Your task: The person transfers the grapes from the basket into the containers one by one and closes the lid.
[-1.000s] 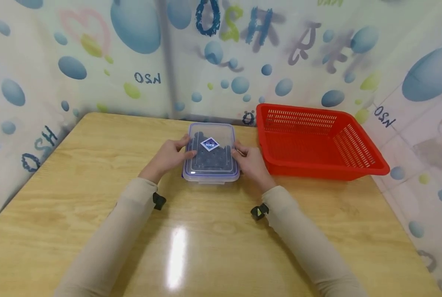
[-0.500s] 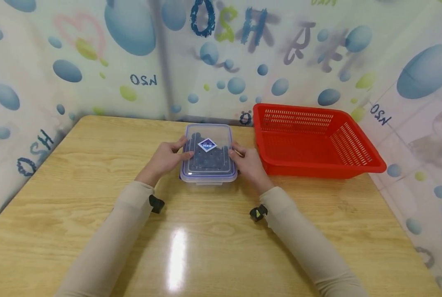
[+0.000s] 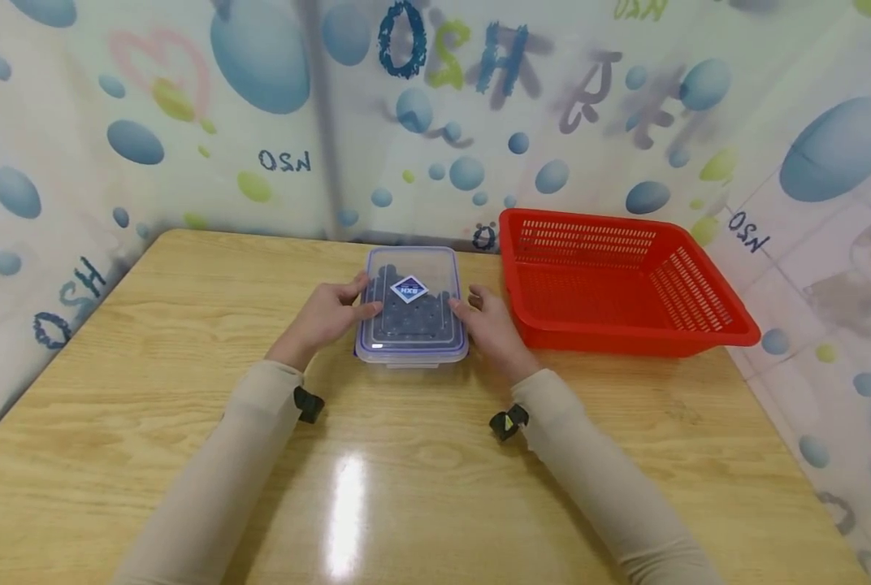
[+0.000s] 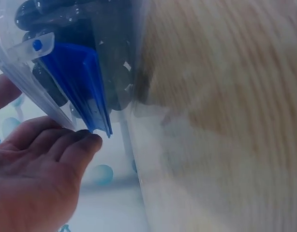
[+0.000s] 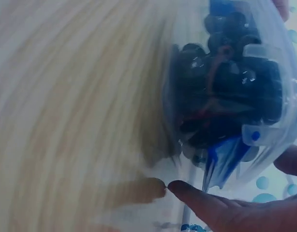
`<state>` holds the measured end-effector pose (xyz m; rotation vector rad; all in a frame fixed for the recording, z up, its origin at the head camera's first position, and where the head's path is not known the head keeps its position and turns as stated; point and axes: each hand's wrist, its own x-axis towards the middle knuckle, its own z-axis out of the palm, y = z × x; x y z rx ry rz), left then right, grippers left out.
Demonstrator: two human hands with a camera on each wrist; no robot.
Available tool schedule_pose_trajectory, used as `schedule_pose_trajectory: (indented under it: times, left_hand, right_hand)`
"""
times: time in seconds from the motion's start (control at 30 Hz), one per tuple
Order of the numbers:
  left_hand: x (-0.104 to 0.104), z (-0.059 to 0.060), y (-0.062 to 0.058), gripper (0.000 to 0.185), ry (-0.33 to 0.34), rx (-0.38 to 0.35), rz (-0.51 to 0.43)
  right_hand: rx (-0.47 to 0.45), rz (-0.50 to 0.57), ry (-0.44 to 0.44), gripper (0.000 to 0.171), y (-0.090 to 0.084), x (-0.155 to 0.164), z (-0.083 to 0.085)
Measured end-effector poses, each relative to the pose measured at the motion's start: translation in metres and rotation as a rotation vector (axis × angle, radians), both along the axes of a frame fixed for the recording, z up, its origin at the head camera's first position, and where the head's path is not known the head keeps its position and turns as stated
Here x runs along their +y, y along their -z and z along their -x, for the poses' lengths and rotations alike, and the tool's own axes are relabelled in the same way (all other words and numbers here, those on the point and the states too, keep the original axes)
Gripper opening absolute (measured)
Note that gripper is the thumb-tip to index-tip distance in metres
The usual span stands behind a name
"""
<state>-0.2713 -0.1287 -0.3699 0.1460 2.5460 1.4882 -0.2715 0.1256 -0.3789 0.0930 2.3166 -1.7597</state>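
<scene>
A clear food container (image 3: pixel 410 348) with a purple-edged lid and a diamond label stands on the table, holding dark, glossy rounded pieces. My left hand (image 3: pixel 326 315) grips its left side, thumb on the lid. In the left wrist view, the fingers (image 4: pixel 73 147) lie by the lower edge of a blue side clip (image 4: pixel 81 77), which slants outward. On the other side my right hand (image 3: pixel 496 331) rests its thumb on the lid edge, fingers spread off the wall. The right wrist view shows another blue clip (image 5: pixel 226 162) tilted out above a fingertip (image 5: pixel 180 188).
A red plastic basket (image 3: pixel 633 340) with slotted walls stands right of the container, close to my right hand. The wooden table (image 3: pixel 421 471) meets a patterned wall covering (image 3: pixel 209 195) at the back. Each wrist wears a dark strap.
My right fingers have opened a little away from the container's side. The left hand and the container stay nearly in place; the view has shifted slightly.
</scene>
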Motion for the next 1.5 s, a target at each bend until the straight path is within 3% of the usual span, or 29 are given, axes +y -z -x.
schedule_pose_trajectory:
  times: [0.17, 0.33, 0.53, 0.83, 1.07, 1.2, 1.37, 1.5]
  left_hand:
    - [0.004, 0.0, -0.006, 0.063, -0.029, -0.025, 0.007]
    - [0.006, -0.001, -0.009, 0.062, -0.032, -0.039, 0.028]
    - [0.004, 0.001, -0.009, 0.062, -0.017, -0.018, 0.077]
    - [0.006, 0.001, -0.011, 0.062, -0.022, -0.037, 0.115]
    - [0.009, 0.0, -0.009, 0.063, -0.005, -0.052, 0.107]
    - [0.007, -0.003, -0.008, 0.073, -0.042, -0.118, 0.09]
    - [0.006, -0.005, -0.007, 0.082, -0.094, -0.267, -0.024]
    - [0.008, -0.006, -0.009, 0.079, -0.119, -0.266, -0.012]
  right_hand:
    - [-0.063, -0.014, 0.002, 0.068, -0.004, 0.0, -0.001]
    - [0.042, -0.043, 0.072, 0.063, 0.001, -0.003, -0.001]
    - [0.204, -0.22, 0.15, 0.061, 0.0, -0.015, -0.005]
    - [0.263, -0.255, 0.135, 0.055, 0.001, -0.02, -0.007]
    - [0.242, -0.294, 0.117, 0.048, -0.001, -0.018, -0.009]
    - [0.253, -0.334, 0.095, 0.044, -0.001, -0.018, -0.009]
    - [0.244, -0.348, 0.069, 0.042, -0.001, -0.018, -0.008]
    - [0.246, -0.354, 0.066, 0.042, -0.003, -0.016, -0.009]
